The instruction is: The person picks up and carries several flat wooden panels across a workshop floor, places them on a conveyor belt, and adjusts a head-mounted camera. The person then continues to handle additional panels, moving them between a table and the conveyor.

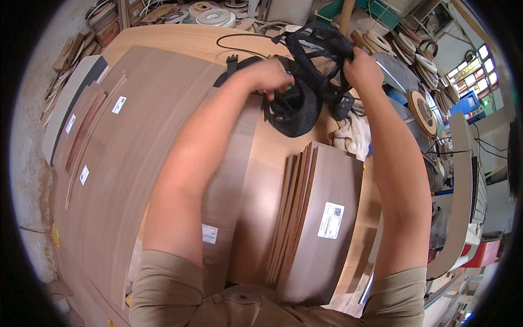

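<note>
A black mesh backpack [298, 117] with straps and buckles lies crumpled at the far end of the table. My right hand [362, 70] is closed on one of its black mesh shoulder straps [326, 42], which stands raised above the table. Over the pack's left part is my left hand [271, 77], its fingers bent down toward the black fabric. Motion smears that hand, so its grip does not show clearly. A thin black cable [239, 35] loops out to the left of the pack.
Brown wood-grain panels [158, 92] with white labels cover the left side. A stack of narrower boards [331, 180] stands nearer, right of centre. A whitish cloth [353, 135] lies beyond it. Rolls of edging tape [215, 17] line the back and right.
</note>
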`<state>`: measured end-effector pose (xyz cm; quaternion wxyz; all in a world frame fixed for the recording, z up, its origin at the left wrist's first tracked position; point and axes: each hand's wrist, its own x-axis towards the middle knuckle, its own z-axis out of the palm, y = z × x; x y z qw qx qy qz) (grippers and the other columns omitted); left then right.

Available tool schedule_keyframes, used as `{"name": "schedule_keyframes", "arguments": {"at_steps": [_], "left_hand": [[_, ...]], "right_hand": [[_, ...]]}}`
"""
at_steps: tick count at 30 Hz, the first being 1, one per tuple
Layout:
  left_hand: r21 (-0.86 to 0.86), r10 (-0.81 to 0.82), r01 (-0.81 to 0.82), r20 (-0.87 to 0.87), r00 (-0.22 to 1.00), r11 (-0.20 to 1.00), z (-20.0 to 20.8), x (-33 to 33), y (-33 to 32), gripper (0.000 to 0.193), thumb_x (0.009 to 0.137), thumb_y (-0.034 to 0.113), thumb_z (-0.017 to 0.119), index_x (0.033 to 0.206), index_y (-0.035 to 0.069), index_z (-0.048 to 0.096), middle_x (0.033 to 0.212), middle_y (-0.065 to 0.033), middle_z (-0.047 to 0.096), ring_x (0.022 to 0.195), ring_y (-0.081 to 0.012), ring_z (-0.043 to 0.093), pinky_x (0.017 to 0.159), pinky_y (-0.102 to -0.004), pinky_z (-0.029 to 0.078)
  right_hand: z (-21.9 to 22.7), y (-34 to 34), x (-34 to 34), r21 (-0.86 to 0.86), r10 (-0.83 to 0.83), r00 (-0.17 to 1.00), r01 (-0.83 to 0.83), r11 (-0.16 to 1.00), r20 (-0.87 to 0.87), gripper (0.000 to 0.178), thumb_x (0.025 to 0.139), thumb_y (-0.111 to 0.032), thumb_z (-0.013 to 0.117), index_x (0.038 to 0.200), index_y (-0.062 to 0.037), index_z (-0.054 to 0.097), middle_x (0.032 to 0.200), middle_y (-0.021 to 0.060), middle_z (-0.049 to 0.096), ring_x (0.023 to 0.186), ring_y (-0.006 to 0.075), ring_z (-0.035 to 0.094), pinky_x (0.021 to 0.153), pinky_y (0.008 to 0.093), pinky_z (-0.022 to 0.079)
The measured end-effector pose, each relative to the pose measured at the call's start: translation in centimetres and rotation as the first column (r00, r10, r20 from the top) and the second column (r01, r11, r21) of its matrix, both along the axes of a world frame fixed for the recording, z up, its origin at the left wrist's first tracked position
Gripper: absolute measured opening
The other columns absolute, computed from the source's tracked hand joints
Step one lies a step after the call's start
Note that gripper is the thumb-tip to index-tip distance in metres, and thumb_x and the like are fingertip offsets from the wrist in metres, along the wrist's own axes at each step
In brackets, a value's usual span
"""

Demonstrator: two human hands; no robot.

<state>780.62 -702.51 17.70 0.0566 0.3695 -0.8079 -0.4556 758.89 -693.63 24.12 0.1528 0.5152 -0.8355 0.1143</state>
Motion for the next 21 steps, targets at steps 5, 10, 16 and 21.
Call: {"name": "schedule_keyframes", "arguments": {"at_steps": [5,10,16,21], "left_hand": [[-0.68,0.308,-0.322,-0.147,0.94,0.659,-3.6,0.0,-8.1,0.027,0.085,0.023,0.058,0.094,0.003,0.072,0.093,-0.0187,0.07,0.089,-0.0347,0.067,0.08,-0.0444,0.053],[-0.504,0.059,0.158,0.387,0.92,0.849,-1.8,-4.0,-7.2,0.037,0.08,0.016,0.058,0.114,0.006,0.069,0.117,-0.0187,0.066,0.106,-0.0333,0.065,0.089,-0.0414,0.052],[-0.616,-0.001,0.277,0.409,0.912,0.737,-4.4,-3.5,-8.9,0.044,0.073,0.02,0.07,0.115,0.006,0.067,0.117,-0.0163,0.067,0.109,-0.0305,0.064,0.091,-0.0393,0.052],[-0.66,-0.029,0.247,0.323,0.946,0.71,-3.1,-1.6,-6.2,0.055,0.067,0.025,0.078,0.117,0.006,0.065,0.115,-0.0159,0.067,0.109,-0.0307,0.064,0.093,-0.0395,0.051]], "right_hand": [[0.2,-0.9,1.2,0.031,0.028,1.0,-0.028,0.999,0.01,0.031,0.085,-0.027,0.059,0.111,-0.0107,0.063,0.106,0.02,0.068,0.101,0.0388,0.065,0.085,0.0488,0.053],[-0.8,-0.4,0.5,-0.006,0.053,0.998,-0.053,0.999,-0.019,0.028,0.086,-0.027,0.059,0.109,-0.0109,0.062,0.099,0.0208,0.069,0.095,0.0414,0.066,0.081,0.0516,0.053],[-1.0,-0.7,1.1,-0.031,0.06,0.997,-0.062,0.998,-0.043,0.027,0.089,-0.027,0.058,0.109,-0.011,0.062,0.099,0.0207,0.069,0.095,0.0414,0.066,0.081,0.0522,0.053],[-1.4,-1.1,1.2,-0.031,0.045,0.998,-0.046,0.998,-0.034,0.029,0.089,-0.029,0.057,0.111,-0.0112,0.062,0.102,0.0204,0.069,0.096,0.0405,0.066,0.081,0.0518,0.053]]}}
